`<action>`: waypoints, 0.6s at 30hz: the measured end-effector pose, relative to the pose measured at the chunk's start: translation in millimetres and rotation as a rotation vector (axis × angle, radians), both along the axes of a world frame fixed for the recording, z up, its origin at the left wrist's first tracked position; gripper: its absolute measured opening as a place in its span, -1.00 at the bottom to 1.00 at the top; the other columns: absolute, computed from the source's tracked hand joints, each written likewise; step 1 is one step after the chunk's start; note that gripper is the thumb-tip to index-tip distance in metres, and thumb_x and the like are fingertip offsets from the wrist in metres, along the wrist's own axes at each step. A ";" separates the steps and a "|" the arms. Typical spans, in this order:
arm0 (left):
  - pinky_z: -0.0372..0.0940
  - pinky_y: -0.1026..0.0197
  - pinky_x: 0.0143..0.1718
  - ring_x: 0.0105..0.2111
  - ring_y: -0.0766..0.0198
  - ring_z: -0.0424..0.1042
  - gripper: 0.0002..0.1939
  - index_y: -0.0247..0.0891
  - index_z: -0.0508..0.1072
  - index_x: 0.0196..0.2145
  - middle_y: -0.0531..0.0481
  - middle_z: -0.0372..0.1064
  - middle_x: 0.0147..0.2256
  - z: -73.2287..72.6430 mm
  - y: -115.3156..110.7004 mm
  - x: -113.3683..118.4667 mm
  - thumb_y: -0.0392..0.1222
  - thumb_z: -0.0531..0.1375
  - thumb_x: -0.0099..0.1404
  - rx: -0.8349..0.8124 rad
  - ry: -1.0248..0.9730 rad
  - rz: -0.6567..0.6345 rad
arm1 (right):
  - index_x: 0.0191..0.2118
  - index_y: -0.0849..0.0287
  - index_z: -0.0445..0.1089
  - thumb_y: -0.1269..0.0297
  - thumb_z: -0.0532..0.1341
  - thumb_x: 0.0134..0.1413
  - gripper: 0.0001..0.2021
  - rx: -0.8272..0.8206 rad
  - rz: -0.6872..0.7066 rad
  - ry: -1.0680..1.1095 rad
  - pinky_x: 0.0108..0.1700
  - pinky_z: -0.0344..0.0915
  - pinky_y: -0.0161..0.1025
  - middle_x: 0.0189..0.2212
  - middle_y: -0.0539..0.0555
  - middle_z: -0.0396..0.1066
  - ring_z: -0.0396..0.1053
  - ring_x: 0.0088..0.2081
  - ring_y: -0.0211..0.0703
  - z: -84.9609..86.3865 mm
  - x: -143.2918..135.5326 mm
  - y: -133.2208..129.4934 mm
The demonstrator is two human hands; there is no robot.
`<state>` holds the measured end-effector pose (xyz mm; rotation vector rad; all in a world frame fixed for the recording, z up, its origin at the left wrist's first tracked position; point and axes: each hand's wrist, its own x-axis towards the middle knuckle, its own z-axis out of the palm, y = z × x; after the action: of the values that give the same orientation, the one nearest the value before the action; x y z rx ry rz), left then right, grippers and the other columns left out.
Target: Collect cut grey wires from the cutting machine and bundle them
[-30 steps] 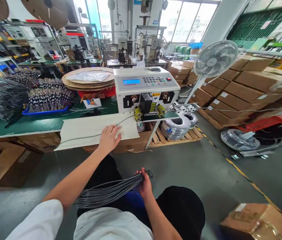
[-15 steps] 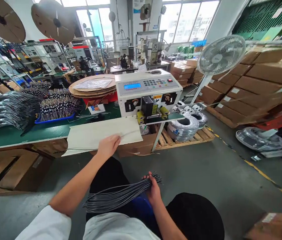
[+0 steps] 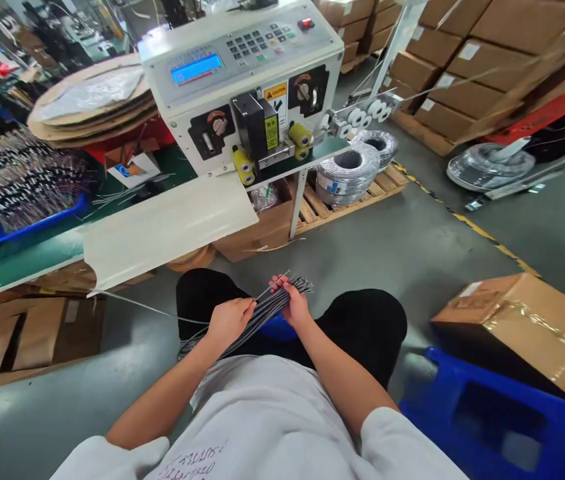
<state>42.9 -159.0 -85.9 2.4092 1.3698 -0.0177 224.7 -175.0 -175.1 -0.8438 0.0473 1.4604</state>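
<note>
Shows, nearest, the right hand curled round a bundle of grey wires above the lap, gripping close to the ends, probably to gather the tips while leaving the lengths free to trail leftward. Shows the left hand almost closed just beside it, pinching a single wire between thumb and fingers, with the tip apparently angled toward the gathered ends for alignment. Includes, ahead and left of the hands, the wire's trailing part, near the drooping corner of a pale sheet. Extends over the edge of the worktop in the sheet's case, presumably for smooth landing below the yellow rollers of the machine. Contains, beyond the hands and to the right, white rollers at the machine's side, likely for guiding wire, and wrapped coils on a pallet. Ends, farthest right, with stacked cartons.
</note>
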 end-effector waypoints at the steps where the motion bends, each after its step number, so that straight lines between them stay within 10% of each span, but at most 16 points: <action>1: 0.22 0.26 -0.34 -0.28 0.25 0.49 -0.55 -0.14 0.49 -0.11 -0.05 0.53 -0.28 -3.4 -0.4 2.0 0.01 -0.15 0.48 -0.004 0.035 -0.005 | -0.18 0.16 0.51 0.29 0.37 -0.09 -0.73 0.007 -0.003 -0.004 -0.14 0.47 -0.18 -0.17 0.09 0.59 0.53 -0.13 -0.05 0.0 0.6 -0.5; 12: 0.22 0.24 -0.31 -0.27 0.20 0.46 -0.55 -0.08 0.47 -0.02 -0.07 0.48 -0.27 -2.3 1.6 22.6 0.06 -0.14 0.46 -0.054 0.159 -0.086 | -0.22 0.16 0.50 0.29 0.38 -0.12 -0.74 0.038 0.007 -0.018 -0.13 0.46 -0.14 -0.44 0.00 0.53 0.52 -0.31 -0.13 -0.7 3.2 -0.8; 15: 0.27 0.19 -0.20 -0.13 0.11 0.46 -0.54 -0.07 0.35 0.15 -0.12 0.48 -0.12 10.3 4.4 -15.2 0.09 -0.02 0.40 -0.073 0.244 -0.038 | -0.32 0.13 0.47 0.29 0.37 -0.11 -0.83 0.052 -0.023 0.024 -0.19 0.45 -0.17 -0.52 -0.07 0.44 0.46 -0.40 -0.20 -1.5 3.6 -1.1; 18: 0.30 0.09 -0.11 -0.08 0.03 0.45 -0.56 -0.13 0.39 0.10 -0.17 0.49 -0.07 21.1 3.0 -100.4 -0.01 0.03 0.34 -0.092 0.419 0.103 | -0.34 0.12 0.44 0.31 0.36 -0.12 -0.84 0.017 -0.077 0.082 -0.21 0.44 -0.18 -0.52 -0.09 0.42 0.44 -0.42 -0.22 -5.0 4.1 -1.2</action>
<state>-57.5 -156.0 -64.8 2.3378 1.6259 -0.5747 228.8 -176.2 -180.0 -0.7608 0.1274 1.4210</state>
